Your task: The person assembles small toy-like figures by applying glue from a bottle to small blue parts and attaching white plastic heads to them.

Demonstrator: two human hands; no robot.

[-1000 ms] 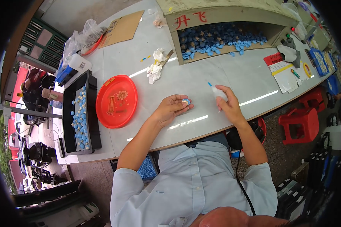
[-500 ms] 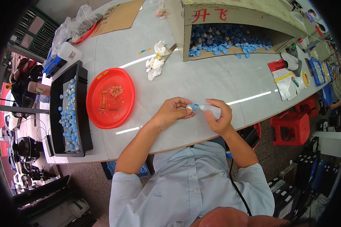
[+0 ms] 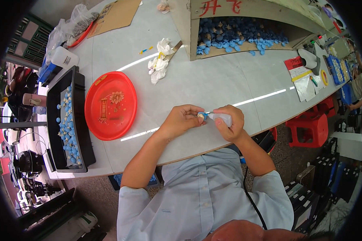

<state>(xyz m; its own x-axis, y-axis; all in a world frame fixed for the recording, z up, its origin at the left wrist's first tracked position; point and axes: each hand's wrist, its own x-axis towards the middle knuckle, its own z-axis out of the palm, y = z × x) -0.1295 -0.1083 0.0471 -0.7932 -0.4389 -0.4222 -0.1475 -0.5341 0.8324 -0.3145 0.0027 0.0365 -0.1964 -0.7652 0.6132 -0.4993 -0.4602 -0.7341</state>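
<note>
Over the front part of the table, my left hand (image 3: 184,120) pinches a small round blue and cream piece (image 3: 201,115) between thumb and fingers. My right hand (image 3: 231,122) is wrapped round a whitish translucent squeeze bottle (image 3: 223,119), lying almost level. The bottle's thin tip points left and meets the blue edge of the piece, or comes very close to it. To the left of my hands lies a red round tray (image 3: 111,127) with a gold flower pattern. Beyond it, a black bin (image 3: 83,120) holds many small blue and cream balls (image 3: 70,136).
A shelf box (image 3: 194,38) at the back holds a heap of blue petal-like pieces (image 3: 229,38). Crumpled tissues (image 3: 158,66) lie in the middle, cardboard (image 3: 114,18) at the far left. At the right are papers (image 3: 303,82), a tape roll (image 3: 324,77) and red stools (image 3: 309,130).
The bottle in my right hand has come left, its tip now right at the small piece. My left hand stays nearly still. The view has shifted slightly.
</note>
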